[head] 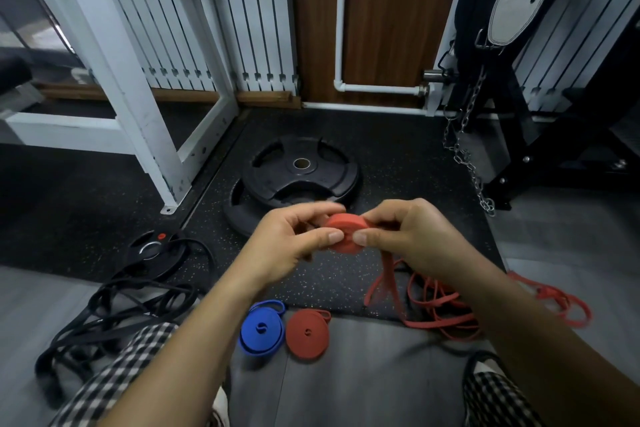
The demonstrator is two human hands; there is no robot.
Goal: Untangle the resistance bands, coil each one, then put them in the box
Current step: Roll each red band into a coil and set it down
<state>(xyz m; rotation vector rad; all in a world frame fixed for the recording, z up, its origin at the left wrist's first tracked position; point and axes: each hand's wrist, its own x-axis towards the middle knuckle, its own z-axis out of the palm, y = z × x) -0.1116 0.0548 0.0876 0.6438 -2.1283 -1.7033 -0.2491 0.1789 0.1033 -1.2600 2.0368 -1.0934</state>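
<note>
Frame centre: left hand [294, 239] and right hand [408, 236] pinch half-wound red band coil [346, 234], loose tail [429, 302] trailing lower right. Blue coil [261, 329], dark-red coil [306, 333] on floor below.

The half-wound coil [346, 236] is orange-red, as is its loose tail [433, 308]. One finished coil [262, 328] is blue, the other [307, 333] dark red. The tangled bands [114, 305] and weight plates [298, 170] are black. The mat [398, 156] is black with pale speckles; the trousers [114, 381] are black-and-white check.

The person's forearms [194, 333] are bare, and black-and-white checked cloth [114, 378] covers both legs.
</note>
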